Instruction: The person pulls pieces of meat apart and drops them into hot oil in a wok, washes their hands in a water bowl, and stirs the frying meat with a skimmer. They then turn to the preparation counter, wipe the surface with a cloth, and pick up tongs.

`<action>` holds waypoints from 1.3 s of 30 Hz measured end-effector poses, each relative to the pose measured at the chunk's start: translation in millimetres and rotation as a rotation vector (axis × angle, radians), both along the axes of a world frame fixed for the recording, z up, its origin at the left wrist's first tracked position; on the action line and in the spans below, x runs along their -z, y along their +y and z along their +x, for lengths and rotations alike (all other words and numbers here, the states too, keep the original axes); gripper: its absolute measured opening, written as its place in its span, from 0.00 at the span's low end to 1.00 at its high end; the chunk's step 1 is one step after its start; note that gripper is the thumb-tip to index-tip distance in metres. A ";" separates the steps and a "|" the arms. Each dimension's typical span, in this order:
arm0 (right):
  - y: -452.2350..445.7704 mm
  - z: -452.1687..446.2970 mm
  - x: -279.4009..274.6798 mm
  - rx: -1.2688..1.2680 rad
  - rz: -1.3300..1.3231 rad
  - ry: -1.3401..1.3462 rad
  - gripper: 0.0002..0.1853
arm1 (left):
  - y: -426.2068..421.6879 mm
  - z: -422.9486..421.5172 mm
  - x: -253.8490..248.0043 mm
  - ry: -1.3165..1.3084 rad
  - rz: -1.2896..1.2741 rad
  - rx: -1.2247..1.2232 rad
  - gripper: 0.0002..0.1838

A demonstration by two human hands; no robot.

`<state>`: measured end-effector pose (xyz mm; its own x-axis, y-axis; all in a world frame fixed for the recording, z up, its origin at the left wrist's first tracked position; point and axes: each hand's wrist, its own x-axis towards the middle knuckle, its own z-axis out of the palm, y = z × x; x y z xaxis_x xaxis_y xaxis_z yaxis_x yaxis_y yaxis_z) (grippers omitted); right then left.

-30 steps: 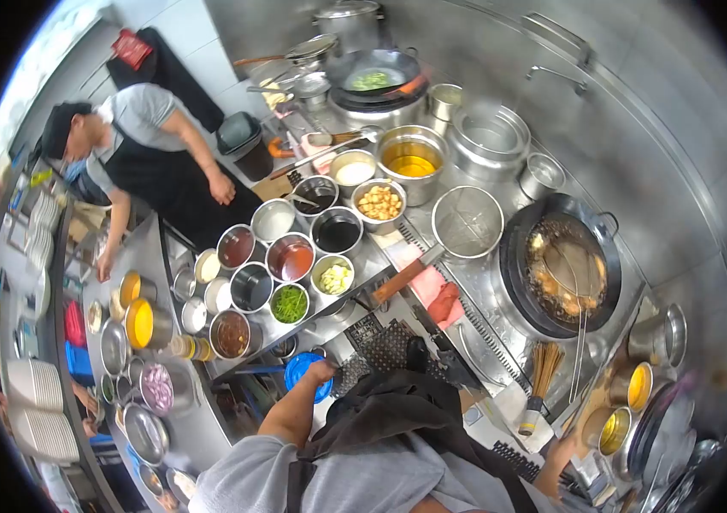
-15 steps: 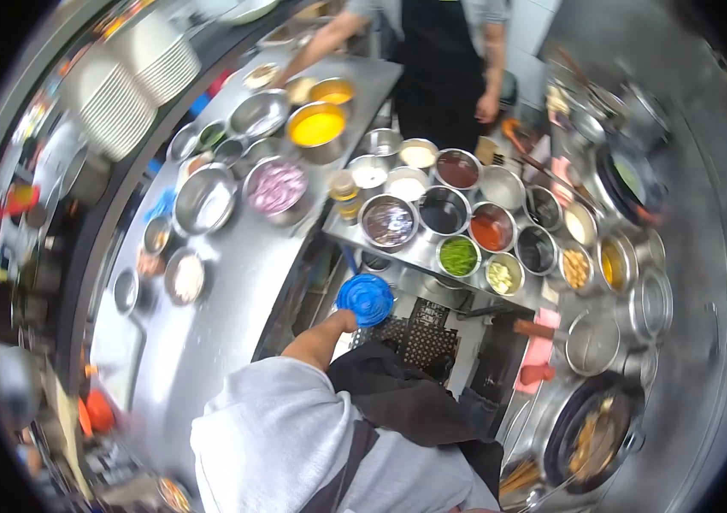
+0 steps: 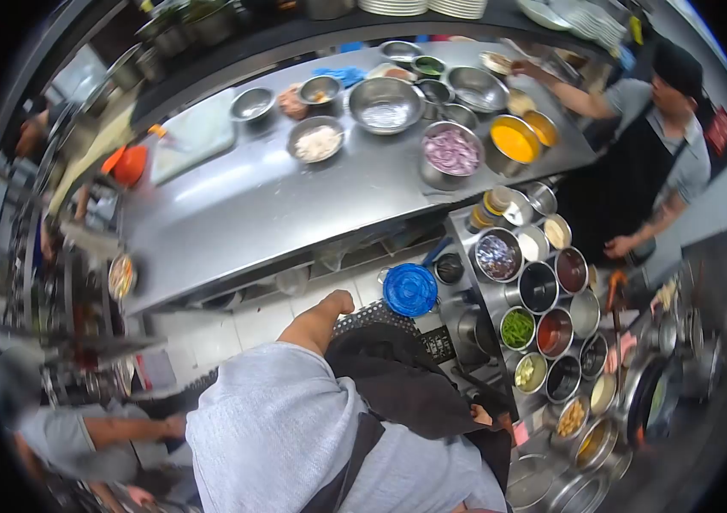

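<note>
My left hand (image 3: 340, 301) is held out over the floor at the end of my bent arm, its fingers curled in and nothing visible in them. Just to its right, apart from it, is a round blue tub (image 3: 410, 290) with a blue stick-like handle (image 3: 438, 250) beside it. Only part of my right hand (image 3: 481, 415) shows, low by my dark apron and near the side counter; its fingers are mostly hidden. Pots of green strips (image 3: 517, 328) and pale chopped pieces (image 3: 530, 372) stand nearest that hand.
A long steel table (image 3: 278, 214) runs across in front, with a bowl of sliced onion (image 3: 451, 152) and a cutting board (image 3: 195, 137). A person in an apron (image 3: 628, 184) reaches over its right end. Another person (image 3: 94, 436) is at lower left.
My view has swung left, bringing the long table across the front and the sauce pots to the right. The blue tub now appears farther right of my left hand. My right hand has come partly into view.
</note>
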<state>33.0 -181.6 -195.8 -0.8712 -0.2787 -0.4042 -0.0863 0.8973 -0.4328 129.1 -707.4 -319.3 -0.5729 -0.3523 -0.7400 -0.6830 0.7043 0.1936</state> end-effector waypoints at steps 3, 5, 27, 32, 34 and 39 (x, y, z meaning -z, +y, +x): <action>-10.4 -23.3 12.3 -0.157 -0.057 -0.063 0.14 | 21.3 52.1 -12.8 -0.121 0.011 -0.144 0.20; -21.1 -33.9 14.9 -0.249 -0.029 -0.021 0.14 | 39.4 85.7 -9.2 -0.179 0.024 -0.097 0.20; -78.6 -16.7 42.0 -0.075 0.010 -0.059 0.15 | -38.4 -81.2 -109.7 0.552 0.435 -0.235 0.18; -103.5 -22.0 97.5 0.166 0.170 -0.170 0.16 | -139.0 -144.5 -211.9 0.912 0.762 -0.294 0.18; -104.2 -16.6 95.8 0.222 0.167 -0.232 0.16 | -190.5 -146.5 -245.4 1.098 0.714 -0.455 0.16; -161.0 -21.4 59.6 0.199 0.062 -0.098 0.15 | -355.7 -142.4 -249.7 1.224 0.035 -0.641 0.11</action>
